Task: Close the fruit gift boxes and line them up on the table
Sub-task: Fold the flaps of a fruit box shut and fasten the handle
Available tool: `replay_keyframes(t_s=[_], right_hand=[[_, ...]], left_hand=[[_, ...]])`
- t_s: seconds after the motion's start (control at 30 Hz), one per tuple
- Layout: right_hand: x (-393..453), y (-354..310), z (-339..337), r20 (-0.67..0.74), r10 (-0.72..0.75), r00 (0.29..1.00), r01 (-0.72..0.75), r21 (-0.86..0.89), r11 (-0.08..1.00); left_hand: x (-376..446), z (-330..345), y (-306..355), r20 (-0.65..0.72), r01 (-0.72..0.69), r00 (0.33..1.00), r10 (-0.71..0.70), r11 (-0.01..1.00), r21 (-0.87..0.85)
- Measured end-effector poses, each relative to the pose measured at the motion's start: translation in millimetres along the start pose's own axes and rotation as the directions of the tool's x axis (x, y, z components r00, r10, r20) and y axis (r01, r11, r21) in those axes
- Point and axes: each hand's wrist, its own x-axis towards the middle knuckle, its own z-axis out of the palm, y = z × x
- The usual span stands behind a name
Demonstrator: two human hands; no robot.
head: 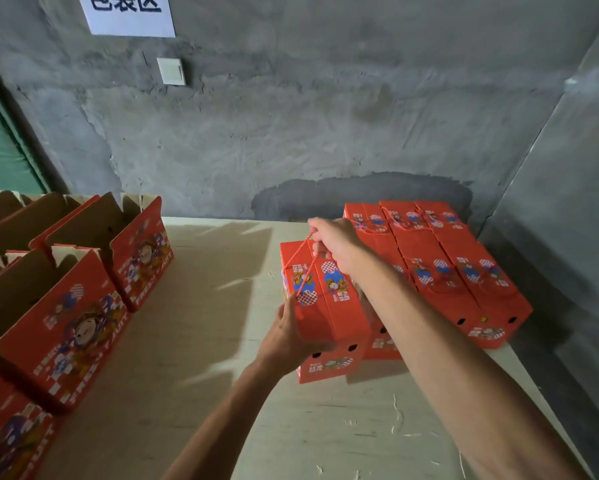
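Holding a closed gift box (325, 306) at the end of the row on the table (201, 341).

Head view: the red rope handle (306, 268) is pinched from above by the right hand (332, 242), fingers curled round it, while the box's near left side is gripped by the left hand (287, 336), thumb laid on the top face. The box is held just beside the row of closed boxes (447, 268), which is lined up at the table's far right corner against the grey wall (325, 116); whether its base touches the table cannot be told. Along the left edge, open boxes (66, 306) are stood with brown flaps raised. A white sign (128, 12) and a switch plate (171, 71) are fixed to the wall.
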Motion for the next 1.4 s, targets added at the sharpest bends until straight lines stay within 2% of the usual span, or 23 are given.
replay_keyframes(t_s=[0.17,0.4,0.6,0.9,1.13,1.4], right_hand=[[50,8,-9,0.068,0.028,0.997,-0.03,0.028,0.999],[137,15,-21,0.082,0.056,0.995,-0.059,0.043,0.997],[211,13,-23,0.072,0.065,0.995,-0.07,0.073,0.995],[300,8,-26,0.083,0.071,0.994,-0.073,0.021,0.997],[348,22,-36,0.022,0.039,0.999,-0.039,-0.015,0.999],[362,39,-39,-0.03,0.047,0.998,-0.046,0.037,0.998]], left_hand=[[51,10,3,-0.005,0.04,0.999,-0.041,0.997,-0.069],[150,15,-4,-0.014,0.067,0.998,-0.067,0.998,-0.011],[235,21,-4,-0.048,0.109,0.992,-0.113,0.99,-0.085],[337,27,-11,-0.076,0.059,0.995,-0.059,0.998,-0.001],[389,38,-10,-0.09,0.046,0.995,-0.04,0.997,0.064],[413,38,-12,-0.046,0.065,0.997,-0.061,0.995,0.078]])
